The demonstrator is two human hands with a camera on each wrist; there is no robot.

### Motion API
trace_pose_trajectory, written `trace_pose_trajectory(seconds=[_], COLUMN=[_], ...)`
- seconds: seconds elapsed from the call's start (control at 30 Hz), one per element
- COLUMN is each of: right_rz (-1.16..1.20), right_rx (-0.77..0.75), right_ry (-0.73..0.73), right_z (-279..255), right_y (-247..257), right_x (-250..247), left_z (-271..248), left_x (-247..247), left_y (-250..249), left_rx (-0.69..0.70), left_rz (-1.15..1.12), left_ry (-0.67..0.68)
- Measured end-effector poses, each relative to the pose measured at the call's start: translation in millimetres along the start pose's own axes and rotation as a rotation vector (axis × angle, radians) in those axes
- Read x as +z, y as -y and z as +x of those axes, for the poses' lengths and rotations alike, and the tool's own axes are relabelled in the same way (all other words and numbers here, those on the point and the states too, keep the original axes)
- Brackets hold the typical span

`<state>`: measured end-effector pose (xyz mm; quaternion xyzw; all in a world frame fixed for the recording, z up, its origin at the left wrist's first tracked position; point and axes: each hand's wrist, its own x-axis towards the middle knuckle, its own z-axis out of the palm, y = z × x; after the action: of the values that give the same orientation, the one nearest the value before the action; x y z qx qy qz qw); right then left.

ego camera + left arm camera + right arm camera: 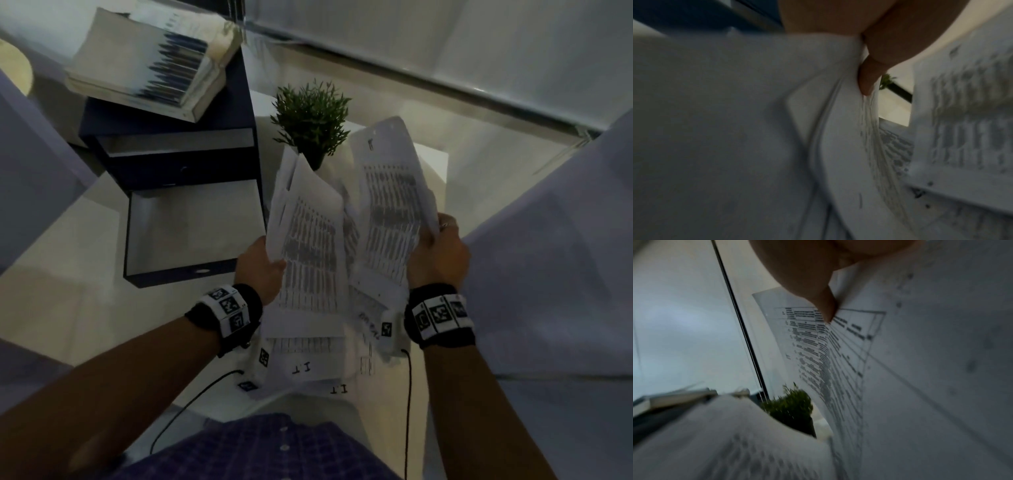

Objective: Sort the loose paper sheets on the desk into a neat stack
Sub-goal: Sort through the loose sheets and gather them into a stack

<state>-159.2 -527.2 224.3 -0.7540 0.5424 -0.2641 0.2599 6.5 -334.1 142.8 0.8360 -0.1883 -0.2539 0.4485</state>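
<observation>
left hand (262, 265): thumb and fingers clamped on left edge of printed sheets (310, 246), in front of potted plant (313, 120)
printed sheets: light, floppy, splayed, apt to slip; best held at side edges
right hand (440, 251): pinching right sheaf's edge

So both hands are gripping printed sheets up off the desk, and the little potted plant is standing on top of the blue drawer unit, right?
Not quite. The potted plant stands on the white desk, to the right of the blue drawer unit; a thick book is what lies on top of that unit. The head view shows it. The rest holds: the left hand and right hand each grip printed sheets.
</observation>
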Motion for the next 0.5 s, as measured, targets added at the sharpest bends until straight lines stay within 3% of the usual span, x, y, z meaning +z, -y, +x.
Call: trace_pose_trajectory(seconds=[0.2,0.37,0.5], right_rz=[0.070,0.143,0.087], right_rx=[-0.256,-0.387,-0.605], right_ry=[-0.072,-0.018,-0.015], right_z=[2,-6,-18], right_y=[33,52,73], right_x=[-47,-59,-57], left_z=[-4,3,14], left_x=[30,43,47], left_y=[20,33,52], left_rx=[-0.075,-0.093,-0.115], left_rz=[0.113,0.105,0.088], left_ry=[0.065,0.132,0.211])
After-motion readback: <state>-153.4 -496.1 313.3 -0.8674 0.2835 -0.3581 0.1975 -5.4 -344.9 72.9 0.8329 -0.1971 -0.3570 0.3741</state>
